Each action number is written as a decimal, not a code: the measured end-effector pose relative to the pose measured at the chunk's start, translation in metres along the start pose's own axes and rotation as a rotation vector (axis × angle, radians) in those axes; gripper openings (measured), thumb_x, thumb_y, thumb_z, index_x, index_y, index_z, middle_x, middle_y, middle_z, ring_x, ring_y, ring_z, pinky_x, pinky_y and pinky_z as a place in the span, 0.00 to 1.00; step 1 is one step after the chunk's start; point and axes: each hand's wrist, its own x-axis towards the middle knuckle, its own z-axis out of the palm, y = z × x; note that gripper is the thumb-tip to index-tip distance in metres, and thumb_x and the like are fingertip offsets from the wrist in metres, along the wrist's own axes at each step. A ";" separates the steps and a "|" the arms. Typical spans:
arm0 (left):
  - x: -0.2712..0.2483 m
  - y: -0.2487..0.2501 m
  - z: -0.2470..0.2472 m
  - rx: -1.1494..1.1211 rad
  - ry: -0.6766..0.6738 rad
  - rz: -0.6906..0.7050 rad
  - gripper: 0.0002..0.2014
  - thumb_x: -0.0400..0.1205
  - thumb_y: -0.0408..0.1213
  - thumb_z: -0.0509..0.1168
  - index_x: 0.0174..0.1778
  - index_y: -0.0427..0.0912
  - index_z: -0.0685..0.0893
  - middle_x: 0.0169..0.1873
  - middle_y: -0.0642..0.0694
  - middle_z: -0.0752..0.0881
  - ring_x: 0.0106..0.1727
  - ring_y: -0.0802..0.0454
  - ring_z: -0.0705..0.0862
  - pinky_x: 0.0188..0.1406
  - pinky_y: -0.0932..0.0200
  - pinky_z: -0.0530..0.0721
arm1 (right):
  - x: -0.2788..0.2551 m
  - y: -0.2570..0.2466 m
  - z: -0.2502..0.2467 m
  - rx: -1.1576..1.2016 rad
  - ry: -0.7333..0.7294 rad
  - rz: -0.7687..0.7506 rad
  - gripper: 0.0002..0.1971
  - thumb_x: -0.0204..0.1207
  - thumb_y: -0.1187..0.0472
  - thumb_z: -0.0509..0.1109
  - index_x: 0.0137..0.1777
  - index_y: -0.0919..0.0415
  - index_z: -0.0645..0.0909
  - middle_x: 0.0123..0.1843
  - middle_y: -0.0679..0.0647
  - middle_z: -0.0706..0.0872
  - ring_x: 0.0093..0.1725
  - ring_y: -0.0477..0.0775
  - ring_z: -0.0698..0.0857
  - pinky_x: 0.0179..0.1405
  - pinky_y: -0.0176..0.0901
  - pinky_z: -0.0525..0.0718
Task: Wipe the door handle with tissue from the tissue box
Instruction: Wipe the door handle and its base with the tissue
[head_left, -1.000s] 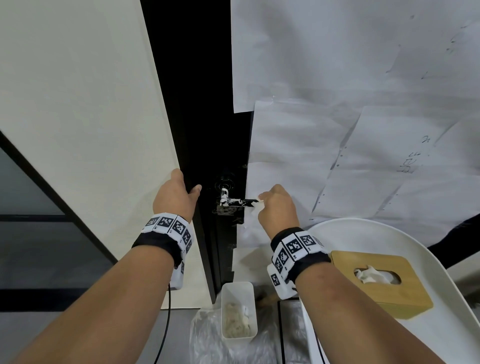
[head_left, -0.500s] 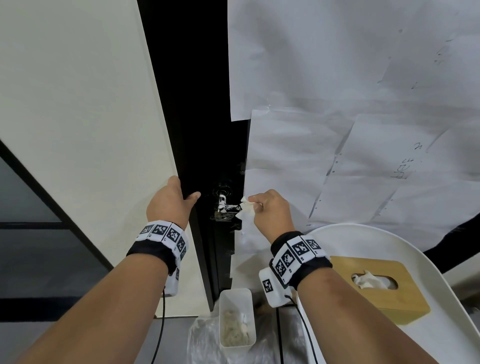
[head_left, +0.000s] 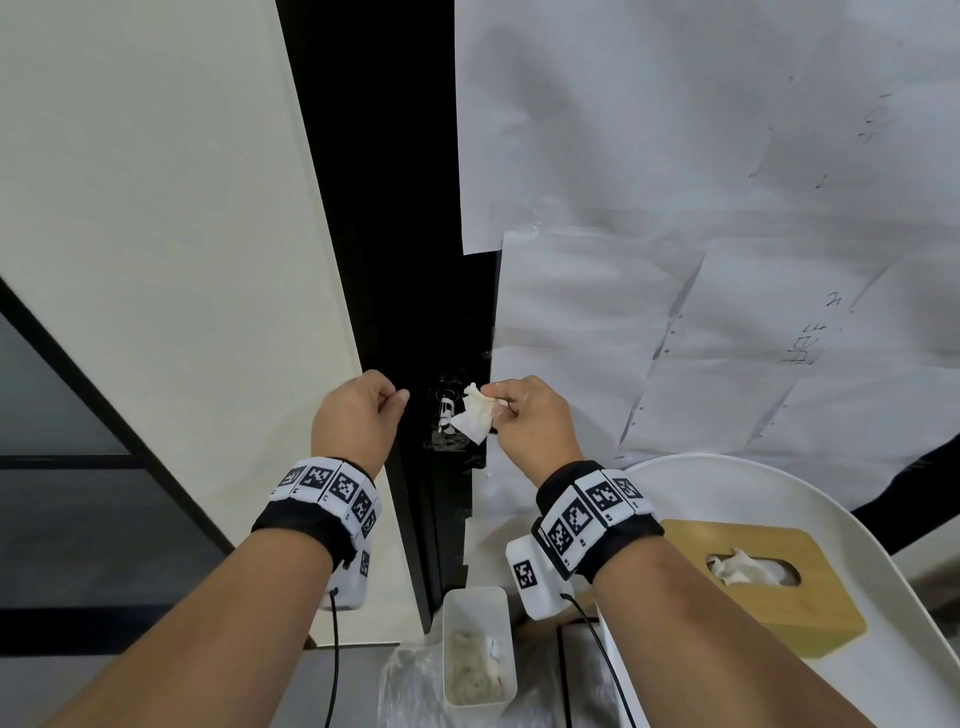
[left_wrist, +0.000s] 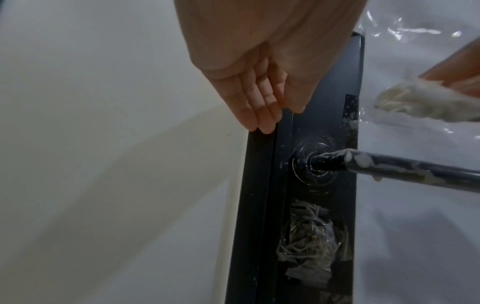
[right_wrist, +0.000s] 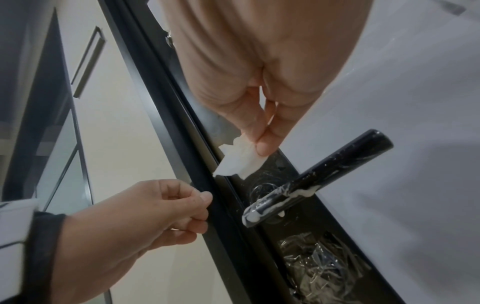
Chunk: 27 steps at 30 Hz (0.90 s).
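Observation:
The black lever door handle (right_wrist: 311, 179) juts from the dark door, streaked with white residue along its shaft (left_wrist: 389, 168); in the head view only its base (head_left: 445, 410) shows. My right hand (right_wrist: 262, 144) pinches a crumpled white tissue (right_wrist: 240, 162) between thumb and fingers, just above the handle's base and apart from it (head_left: 472, 418). My left hand (head_left: 395, 402) holds nothing; its loosely bent fingers (right_wrist: 202, 207) touch the black door edge left of the handle. The wooden tissue box (head_left: 753, 582), a tissue poking out, lies at the lower right.
The tissue box lies on a white rounded tray (head_left: 883, 675). Below the handle stands a small white bin (head_left: 478, 644) with used tissue. White paper sheets (head_left: 675, 260) cover the door's right side. A cream wall panel (head_left: 156, 208) is on the left.
My right hand has carried the tissue leftward from the handle's free end toward its base and lifted it off. My left hand's hold on the door edge has loosened to a light touch.

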 end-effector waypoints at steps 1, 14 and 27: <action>-0.002 -0.001 0.001 -0.038 -0.008 0.013 0.08 0.82 0.46 0.66 0.48 0.46 0.85 0.37 0.49 0.88 0.40 0.49 0.86 0.42 0.53 0.85 | 0.000 0.000 0.001 0.012 -0.001 0.005 0.15 0.79 0.69 0.61 0.58 0.56 0.85 0.54 0.54 0.82 0.52 0.51 0.84 0.56 0.38 0.81; -0.027 0.022 0.003 -0.260 -0.186 0.122 0.06 0.78 0.47 0.71 0.41 0.50 0.88 0.50 0.56 0.82 0.51 0.61 0.80 0.53 0.65 0.75 | -0.006 -0.007 0.005 0.034 -0.009 0.032 0.15 0.76 0.68 0.65 0.59 0.57 0.85 0.56 0.52 0.85 0.52 0.45 0.83 0.52 0.30 0.77; -0.020 0.021 -0.014 -0.297 -0.094 -0.103 0.06 0.82 0.38 0.65 0.39 0.43 0.81 0.31 0.47 0.82 0.32 0.51 0.79 0.30 0.63 0.73 | -0.008 0.006 -0.021 -0.020 0.111 0.111 0.12 0.74 0.71 0.61 0.48 0.55 0.81 0.41 0.56 0.87 0.38 0.48 0.82 0.32 0.27 0.75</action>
